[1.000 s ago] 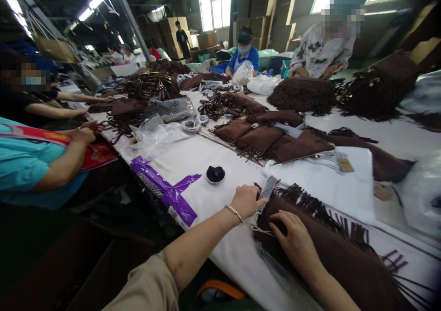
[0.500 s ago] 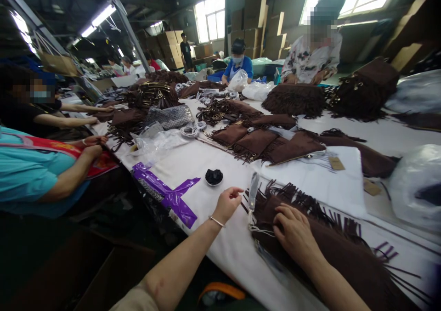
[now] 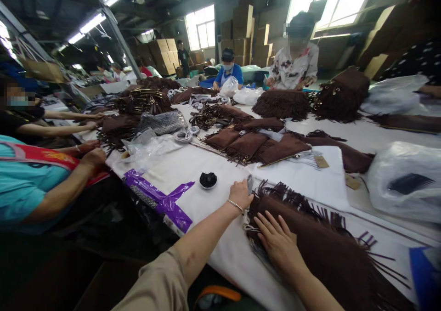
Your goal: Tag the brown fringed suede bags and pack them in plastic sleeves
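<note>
Because the brown fringed piece [image 3: 327, 246] lay spread along the near edge of the table [image 3: 217, 161], in front of us and toward our right, we could reach its left end with both hands. Our right hand [image 3: 279, 244] rested on it, palm down and fingers spread wide, which we judged would keep the soft cloth flat and stop it sliding. Our left hand [image 3: 241, 195] was at that end beside a grey strip [image 3: 250, 183], its fingers bent; we could not tell whether they gripped the strip or only touched it. Thin white cords [image 3: 251, 228] hung loose near the right fingertips. The fringe [image 3: 299, 195] fanned out on the side away from us, probably so that the strands would not be caught under the palm. Just beyond the left hand, a small white dish [image 3: 208, 186] held something black, near enough for an easy reach. Farther out, brown pouches [image 3: 255, 145] overlapped in a row, perhaps to save room, and a clear plastic bag [image 3: 408, 178] lay to the right, a dark thing showing through it. Across the table stood a person in a patterned shirt [image 3: 292, 67].
</note>
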{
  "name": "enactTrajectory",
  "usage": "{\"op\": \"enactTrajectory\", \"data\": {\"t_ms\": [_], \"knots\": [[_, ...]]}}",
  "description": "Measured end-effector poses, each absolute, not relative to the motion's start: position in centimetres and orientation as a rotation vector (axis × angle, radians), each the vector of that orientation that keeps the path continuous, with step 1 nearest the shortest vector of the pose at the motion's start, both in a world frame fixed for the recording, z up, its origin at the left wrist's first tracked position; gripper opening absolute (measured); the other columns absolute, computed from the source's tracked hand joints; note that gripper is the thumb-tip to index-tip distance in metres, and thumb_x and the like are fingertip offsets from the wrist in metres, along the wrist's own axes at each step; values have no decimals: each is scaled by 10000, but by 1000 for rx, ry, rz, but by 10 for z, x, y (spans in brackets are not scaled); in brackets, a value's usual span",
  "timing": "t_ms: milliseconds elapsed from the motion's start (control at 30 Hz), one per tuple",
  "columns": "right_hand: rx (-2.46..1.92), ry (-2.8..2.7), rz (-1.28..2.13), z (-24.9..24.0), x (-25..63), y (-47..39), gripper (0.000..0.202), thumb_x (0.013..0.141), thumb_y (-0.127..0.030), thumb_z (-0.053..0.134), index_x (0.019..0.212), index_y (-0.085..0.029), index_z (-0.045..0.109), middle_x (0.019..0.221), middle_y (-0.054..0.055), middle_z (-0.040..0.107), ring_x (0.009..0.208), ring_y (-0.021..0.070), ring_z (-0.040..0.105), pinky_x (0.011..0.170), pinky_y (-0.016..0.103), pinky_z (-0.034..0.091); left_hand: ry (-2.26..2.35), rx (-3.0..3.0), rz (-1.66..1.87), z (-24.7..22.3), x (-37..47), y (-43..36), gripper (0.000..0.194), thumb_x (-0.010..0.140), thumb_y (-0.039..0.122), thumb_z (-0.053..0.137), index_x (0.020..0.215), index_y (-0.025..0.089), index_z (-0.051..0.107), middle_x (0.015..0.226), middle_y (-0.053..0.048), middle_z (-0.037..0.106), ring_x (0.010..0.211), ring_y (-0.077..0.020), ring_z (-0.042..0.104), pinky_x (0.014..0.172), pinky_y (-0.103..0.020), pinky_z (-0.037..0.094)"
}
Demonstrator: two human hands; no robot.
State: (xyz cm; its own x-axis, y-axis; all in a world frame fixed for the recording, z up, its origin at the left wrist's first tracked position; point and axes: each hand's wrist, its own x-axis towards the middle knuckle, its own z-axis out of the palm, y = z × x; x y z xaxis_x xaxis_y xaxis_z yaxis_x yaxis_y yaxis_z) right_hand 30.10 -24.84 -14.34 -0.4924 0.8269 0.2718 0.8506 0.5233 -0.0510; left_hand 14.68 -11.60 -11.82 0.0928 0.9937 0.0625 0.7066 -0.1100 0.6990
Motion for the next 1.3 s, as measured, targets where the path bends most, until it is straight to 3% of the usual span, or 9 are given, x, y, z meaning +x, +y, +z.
{"op": "enactTrajectory", "data": {"t_ms": [133,267,400,533,800,900,1000,1233,1300], "knots": [[-1438,-2526,-102,-155,307,-250,434,969,-323,347,1392,-226,344,1432,-22,313,1336,223,215,1106,490,128,1720,1713,792,-129,123,-106,702,633,86,641,1301,117,429,946,-119,649,992,-299,562,913,-405,407],[-1425,-2534,-107,-151,307,-251,437,972,-330,345,1396,-222,339,1429,-20,317,1341,213,203,1107,487,134,1732,1503,965,-133,88,-117,613,734,147,572,1307,47,380,839,-86,661,810,-220,623,786,-315,475],[-1431,-2535,-113,-150,308,-251,424,978,-339,333,1382,-212,363,1427,-29,316,1342,208,198,1099,492,161,1641,1411,1169,-122,66,-161,451,838,207,474,1269,90,412,1038,-104,640,914,-193,616,806,-276,481],[-1446,-2548,-80,-154,313,-249,413,974,-341,338,1370,-231,385,1430,-44,306,1334,199,221,1081,481,228,1481,1730,1297,-95,45,-228,385,859,237,509,1236,170,476,1138,-94,580,1026,-216,548,922,-343,420],[-1403,-2534,-18,-152,319,-248,402,979,-363,331,1355,-239,403,1424,-35,325,1329,189,241,1079,469,275,561,2876,156,-54,50,-277,390,860,211,543,1242,202,464,887,-32,614,878,-183,526,808,-313,400],[-1372,-2517,7,-147,322,-248,399,984,-357,316,1359,-243,393,1416,-29,345,1327,187,248,1073,458,298,504,3110,82,-49,61,-261,123,910,176,470,998,157,554,767,-28,593,771,-172,512,690,-307,382],[-1359,-2475,-16,-142,329,-255,417,989,-351,295,1388,-238,344,1443,-34,293,1350,201,181,1072,454,302,483,3201,68,-46,60,-246,123,903,183,475,792,159,525,743,-33,580,745,-172,500,695,-311,385],[-1369,-2399,-48,-151,344,-274,486,979,-440,301,1418,-235,271,1467,-14,239,1356,242,155,1087,497,255,620,3119,98,-81,78,-267,155,860,281,478,756,167,477,674,-29,537,617,-171,484,583,-312,401],[-1356,-2360,24,-153,347,-275,470,983,-425,298,1412,-234,281,1462,0,255,1350,234,179,1097,495,246,639,3048,141,-95,96,-277,149,865,280,461,853,139,505,692,-33,556,623,-169,501,616,-301,426]]}}
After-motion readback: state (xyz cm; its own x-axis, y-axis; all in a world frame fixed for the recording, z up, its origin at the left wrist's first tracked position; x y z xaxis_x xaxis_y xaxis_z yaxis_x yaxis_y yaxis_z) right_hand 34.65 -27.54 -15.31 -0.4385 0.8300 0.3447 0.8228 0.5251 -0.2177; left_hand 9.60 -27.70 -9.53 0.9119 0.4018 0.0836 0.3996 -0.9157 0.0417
